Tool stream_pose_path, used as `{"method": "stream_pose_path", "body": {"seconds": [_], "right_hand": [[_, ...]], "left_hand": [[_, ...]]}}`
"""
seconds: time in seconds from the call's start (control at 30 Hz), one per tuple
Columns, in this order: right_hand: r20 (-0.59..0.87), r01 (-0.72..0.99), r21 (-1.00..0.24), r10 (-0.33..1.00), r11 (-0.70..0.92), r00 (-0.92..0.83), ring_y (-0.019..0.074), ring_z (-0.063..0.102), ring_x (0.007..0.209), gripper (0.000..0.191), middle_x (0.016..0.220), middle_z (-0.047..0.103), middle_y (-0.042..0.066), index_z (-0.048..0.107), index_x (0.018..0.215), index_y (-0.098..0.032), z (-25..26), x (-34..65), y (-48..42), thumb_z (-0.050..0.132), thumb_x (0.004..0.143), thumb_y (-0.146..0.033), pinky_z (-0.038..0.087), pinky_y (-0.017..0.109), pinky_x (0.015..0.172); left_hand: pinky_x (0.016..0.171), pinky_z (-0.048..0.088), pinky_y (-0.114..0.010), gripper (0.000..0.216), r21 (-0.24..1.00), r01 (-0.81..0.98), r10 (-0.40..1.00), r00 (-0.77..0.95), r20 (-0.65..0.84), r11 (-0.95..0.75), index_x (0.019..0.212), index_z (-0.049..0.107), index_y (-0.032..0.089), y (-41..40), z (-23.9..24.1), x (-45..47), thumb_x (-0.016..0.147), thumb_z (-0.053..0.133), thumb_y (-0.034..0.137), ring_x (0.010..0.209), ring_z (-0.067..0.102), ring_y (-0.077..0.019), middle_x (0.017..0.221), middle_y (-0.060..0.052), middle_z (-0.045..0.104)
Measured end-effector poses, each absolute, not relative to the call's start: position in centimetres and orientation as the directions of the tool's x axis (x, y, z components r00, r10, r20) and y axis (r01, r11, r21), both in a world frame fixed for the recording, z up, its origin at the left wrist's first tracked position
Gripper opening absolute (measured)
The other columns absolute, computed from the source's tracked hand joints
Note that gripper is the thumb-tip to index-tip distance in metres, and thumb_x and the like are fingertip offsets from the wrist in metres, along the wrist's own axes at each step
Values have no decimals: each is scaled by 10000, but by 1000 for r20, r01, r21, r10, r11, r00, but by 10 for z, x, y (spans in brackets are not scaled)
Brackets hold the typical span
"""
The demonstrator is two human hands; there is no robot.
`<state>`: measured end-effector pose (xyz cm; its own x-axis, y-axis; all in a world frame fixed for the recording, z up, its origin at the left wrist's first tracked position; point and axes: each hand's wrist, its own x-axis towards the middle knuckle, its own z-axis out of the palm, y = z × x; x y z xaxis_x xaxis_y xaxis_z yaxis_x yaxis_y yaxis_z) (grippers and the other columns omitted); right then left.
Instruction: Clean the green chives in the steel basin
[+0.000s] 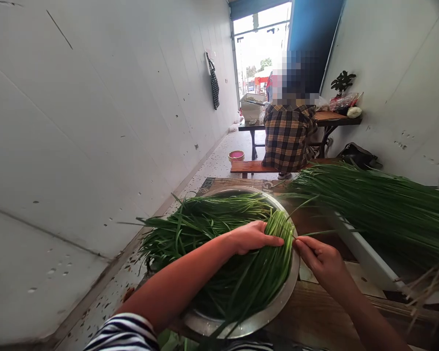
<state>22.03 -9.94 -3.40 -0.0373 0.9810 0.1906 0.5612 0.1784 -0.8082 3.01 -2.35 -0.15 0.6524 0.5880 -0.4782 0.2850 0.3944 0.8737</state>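
My L grip [249,237] is closed round a bunch of garlic chives [279,223], thumb laid across the pale stems, holding it over the R side of a stainless-steel basin [278,307]. Stem ends point up & away from me; the dark green leaves hang down twd me, a few trailing over the near rim. My R grip [322,261] is just outside the rim, thumb & forefinger pinched tog. right by the bunch's R edge; can't tell if there's a bit of stem b/w them, too small to see.

More loose chives [179,226] fill the L & far parts of the basin, tips spilling over its L rim. Basin sits on a wooden tabletop [314,304]. To the R, a big pile of chives [373,200] lies over a white tray [366,249], w/ some dry straw-like stalks [429,285] nearest me. My L arm has a B&W striped sleeve [126,334].

Bkgd: a person in a plaid shirt [289,134] sits, back to me, on a wooden bench [250,166] at a far tabletop [329,117] w/ a white box [251,111] on its L end. Pink-lined bucket [236,156] on the floor L of the bench, black bag [358,155] to the R, checked cloth [214,85] hung on the L wall [131,107]
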Motion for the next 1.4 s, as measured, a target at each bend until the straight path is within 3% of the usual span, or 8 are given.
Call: {"method": "stream_pose_path", "body": {"seconds": [0.17, 0.3, 0.4, 0.5, 0.7, 0.87, 1.07, 1.4], "right_hand": [[153, 612, -782, 988, 118, 5, 169, 653, 733, 369, 846, 722, 35, 700, 962, -195, -31, 226, -100, 447, 865, -446, 496, 232, 632], [193, 636, -756, 981, 152, -6, 179, 673, 778, 352, 925, 728, 39, 678, 1032, -213, -35, 228, -99, 457, 861, -427, 512, 251, 670], [218, 634, -753, 976, 178, -15, 194, 679, 849, 339, 996, 721, 48, 679, 1045, -214, -39, 227, -98, 470, 855, -402, 520, 268, 726], [216, 639, -751, 976, 166, -1, 204, 686, 840, 339, 992, 723, 53, 691, 1022, -211, -40, 226, -98, 473, 848, -403, 528, 279, 717], [254, 665, -721, 967, 195, -8, 210, 691, 840, 329, 975, 727, 47, 702, 1002, -214, -37, 224, -94, 469, 846, -386, 542, 285, 713], [255, 710, -675, 966, 203, -35, 208, 694, 832, 310, 960, 731, 28, 701, 1009, -237, -38, 224, -87, 471, 855, -377, 542, 284, 704], [243, 721, -656, 967, 221, -75, 187, 696, 743, 297, 882, 742, 5, 701, 1008, -255, -34, 224, -82, 471, 854, -362, 529, 259, 637], [273, 730, -645, 960, 226, -55, 199, 693, 834, 300, 982, 726, 28, 696, 1020, -238, -41, 223, -83, 467, 858, -344, 535, 285, 706]], "left_hand": [[751, 499, -316, 553, 802, 597, 681, 601, -417, -36, 1009, 634, 127, -30, 21, 23, 592, 730, 477, 833, 641, -224, 927, -90, 690], [809, 469, -354, 589, 422, 790, 782, 572, -247, -445, 1112, 596, 116, -54, 60, 15, 711, 598, 548, 973, 612, -293, 1045, -160, 662], [743, 467, -327, 464, 190, 849, 821, 526, -224, -492, 893, 689, 163, -48, 71, 4, 797, 468, 559, 871, 638, -267, 883, -124, 693], [725, 449, -279, 309, 151, 896, 896, 434, -95, -418, 844, 715, 207, -11, 53, -8, 793, 536, 454, 824, 634, -213, 834, -71, 697], [749, 431, -268, 246, 330, 850, 912, 370, 178, -410, 954, 714, 212, 46, -7, -8, 746, 617, 297, 788, 603, -168, 864, -48, 683], [730, 424, -266, 135, 526, 741, 909, 341, 240, -417, 762, 723, 173, 37, 1, -4, 732, 613, 245, 728, 577, -151, 800, -43, 673], [653, 438, -226, 215, 850, 454, 955, 240, 174, -269, 756, 705, 132, 37, 19, -18, 717, 614, 324, 641, 569, -121, 692, -29, 676], [559, 442, -206, 223, 785, 567, 910, 415, -12, -248, 811, 729, 144, 45, -4, -36, 617, 672, 237, 566, 576, -108, 625, -5, 665]]}}
